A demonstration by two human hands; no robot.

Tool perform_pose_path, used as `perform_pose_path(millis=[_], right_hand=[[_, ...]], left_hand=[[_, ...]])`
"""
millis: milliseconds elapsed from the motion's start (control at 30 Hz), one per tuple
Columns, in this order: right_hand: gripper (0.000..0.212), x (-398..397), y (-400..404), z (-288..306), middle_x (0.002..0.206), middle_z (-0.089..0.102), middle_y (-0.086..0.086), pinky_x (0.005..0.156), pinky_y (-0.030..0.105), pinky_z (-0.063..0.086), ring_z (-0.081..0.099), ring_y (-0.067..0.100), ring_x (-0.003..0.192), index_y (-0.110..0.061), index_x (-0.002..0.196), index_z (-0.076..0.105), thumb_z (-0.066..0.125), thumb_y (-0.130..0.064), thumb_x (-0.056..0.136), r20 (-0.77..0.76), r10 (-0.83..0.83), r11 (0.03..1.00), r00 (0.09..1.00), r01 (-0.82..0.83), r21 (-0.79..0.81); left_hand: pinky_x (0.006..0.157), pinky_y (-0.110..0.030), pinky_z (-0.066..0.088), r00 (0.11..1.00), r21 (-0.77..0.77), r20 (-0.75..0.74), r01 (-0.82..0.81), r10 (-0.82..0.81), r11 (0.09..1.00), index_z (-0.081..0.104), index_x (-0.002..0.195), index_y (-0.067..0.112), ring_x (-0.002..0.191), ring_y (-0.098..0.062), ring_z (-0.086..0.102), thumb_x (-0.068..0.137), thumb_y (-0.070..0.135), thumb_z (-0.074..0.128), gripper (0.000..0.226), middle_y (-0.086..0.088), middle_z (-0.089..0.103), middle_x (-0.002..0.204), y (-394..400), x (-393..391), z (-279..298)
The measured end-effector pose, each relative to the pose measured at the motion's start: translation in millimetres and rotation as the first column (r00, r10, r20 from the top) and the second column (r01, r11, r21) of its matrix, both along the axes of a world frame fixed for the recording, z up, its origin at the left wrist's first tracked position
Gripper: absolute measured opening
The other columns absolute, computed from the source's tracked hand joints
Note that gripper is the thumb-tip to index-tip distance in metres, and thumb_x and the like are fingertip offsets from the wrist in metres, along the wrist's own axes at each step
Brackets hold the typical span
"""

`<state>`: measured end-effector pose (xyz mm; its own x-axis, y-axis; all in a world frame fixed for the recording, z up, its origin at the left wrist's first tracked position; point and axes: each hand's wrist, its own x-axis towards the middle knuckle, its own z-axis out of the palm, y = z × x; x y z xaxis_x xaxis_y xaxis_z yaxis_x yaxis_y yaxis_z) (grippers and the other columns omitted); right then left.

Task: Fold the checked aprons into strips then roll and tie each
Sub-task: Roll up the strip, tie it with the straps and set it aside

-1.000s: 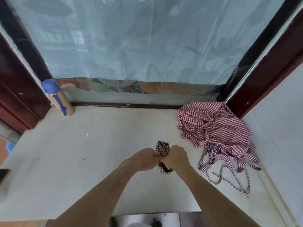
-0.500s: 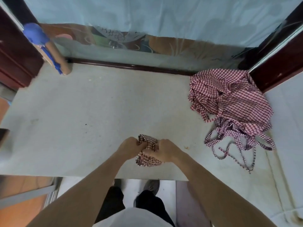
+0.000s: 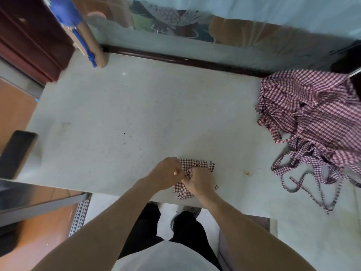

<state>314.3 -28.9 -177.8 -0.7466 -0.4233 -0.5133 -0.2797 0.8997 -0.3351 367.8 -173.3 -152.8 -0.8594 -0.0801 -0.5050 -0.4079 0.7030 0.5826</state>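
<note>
Rolled apron (image 3: 195, 165) at near edge of table (image 3: 117, 122), under both hands; left hand (image 3: 166, 173) and right hand (image 3: 199, 182) each curled on bundle, fingertips pinching thin tie ends at knot (image 3: 188, 174) between them; checked flaps showing beyond knuckles and below right wrist

Step judged: tying off roll, knot forming or being drawn tight; exact state of knot too small to tell

Heap of aprons (image 3: 312, 114) at far right of table, well apart from hands, unfolded, strings (image 3: 304, 173) trailing loose toward near edge; judged still to be folded, rolled and tied

Handling, judged: thin cotton, light, soft, limp, no stiffness of its own; roll likely to spring open if pressure released before knot set; ties narrow and prone to slip through fingers, best pinched close to knot, one end per hand, pulled apart evenly; roll itself best held across middle, not by flap corners; strings in heap likely tangled, best freed by lifting one apron from its top edge

Also present: dark phone (image 3: 15, 153) at left edge of table; tube with blue cap (image 3: 82, 34) leaning at far left corner; patterned sheet (image 3: 175, 22) along back
</note>
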Motion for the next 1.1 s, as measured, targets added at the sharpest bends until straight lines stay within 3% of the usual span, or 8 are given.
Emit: perform_pose_path(millis=[100,267,367,467,633,767,967,1100], right_hand=[[0.034,-11.8,9.7,-3.1,0.060,0.051,-0.011,0.054,0.023,0.034,0.047,0.003,0.055,-0.023,0.063,0.051,0.064,-0.040,0.091,0.287,0.095,0.988,0.953,-0.055,-0.144],[0.029,-23.9,27.7,9.8,0.054,0.048,-0.015,0.062,0.021,0.035,0.046,0.002,0.052,-0.014,0.072,0.047,0.055,-0.025,0.098,0.680,-0.032,0.910,0.732,0.302,-0.282],[0.035,-28.8,27.5,22.6,0.068,0.045,-0.006,0.065,0.014,0.037,0.045,-0.002,0.060,-0.010,0.068,0.047,0.047,-0.014,0.102,0.570,-0.028,0.862,0.821,0.308,-0.402],[0.035,-33.7,29.6,22.5,0.088,0.042,-0.003,0.076,0.027,0.035,0.047,0.011,0.083,-0.024,0.066,0.049,0.050,-0.027,0.100,0.364,0.059,0.917,0.930,0.093,-0.388],[0.044,-35.0,37.2,21.5,0.100,0.054,0.002,0.085,0.031,0.038,0.046,0.017,0.096,-0.012,0.077,0.071,0.042,-0.041,0.092,-0.133,0.258,0.906,0.957,-0.288,-0.310],[0.035,-38.3,38.7,32.2,0.062,0.051,0.004,0.060,0.033,0.040,0.046,0.016,0.059,-0.012,0.062,0.048,0.050,-0.018,0.097,0.247,-0.015,0.868,0.969,0.135,-0.479],[0.023,-36.4,48.9,18.8,0.064,0.048,-0.006,0.066,0.024,0.040,0.046,0.007,0.061,-0.014,0.073,0.045,0.039,-0.031,0.089,0.699,-0.254,0.619,0.669,0.667,-0.414],[0.014,-39.1,58.4,14.3,0.069,0.058,-0.001,0.064,0.025,0.044,0.053,0.012,0.064,-0.011,0.098,0.052,0.040,-0.019,0.099,0.727,-0.337,0.534,0.599,0.757,-0.376]], left_hand=[[0.063,-0.028,0.044,0.979,0.182,0.116,-0.189,0.170,0.965,0.063,0.069,0.017,0.065,-0.012,0.053,0.095,0.032,0.056,0.031,0.002,0.061,0.071,9.3,-0.1,-12.1],[0.064,-0.034,0.042,0.932,0.314,0.224,-0.345,0.285,0.884,0.060,0.073,0.010,0.063,-0.016,0.050,0.097,0.036,0.049,0.037,-0.003,0.057,0.068,22.2,-4.7,-27.3],[0.064,-0.029,0.042,0.866,0.479,0.301,-0.500,0.400,0.722,0.058,0.069,0.011,0.064,-0.014,0.050,0.093,0.022,0.055,0.026,0.000,0.055,0.064,27.0,-9.7,-25.0],[0.055,-0.016,0.040,0.807,0.557,0.351,-0.588,0.475,0.587,0.061,0.076,-0.001,0.061,-0.011,0.049,0.082,0.009,0.059,0.012,-0.005,0.051,0.065,26.3,-12.1,-19.1],[0.058,-0.011,0.041,0.872,0.514,0.247,-0.488,0.423,0.705,0.066,0.076,0.006,0.062,-0.002,0.053,0.080,-0.001,0.059,0.010,0.001,0.060,0.068,26.9,-15.7,-16.1],[0.069,-0.013,0.050,0.919,0.440,0.088,-0.383,0.385,0.813,0.070,0.080,0.019,0.073,-0.006,0.067,0.081,0.000,0.071,0.019,0.002,0.072,0.078,30.1,-14.0,-23.6],[0.070,-0.017,0.055,0.843,0.525,0.168,-0.515,0.511,0.678,0.071,0.099,0.009,0.073,-0.017,0.074,0.084,-0.001,0.071,0.018,-0.005,0.076,0.077,40.7,-14.7,-15.2],[0.071,-0.019,0.056,0.830,0.529,0.135,-0.522,0.541,0.669,0.073,0.094,0.003,0.070,-0.017,0.073,0.086,-0.003,0.067,0.012,-0.003,0.075,0.074,39.6,-14.4,-13.2]])
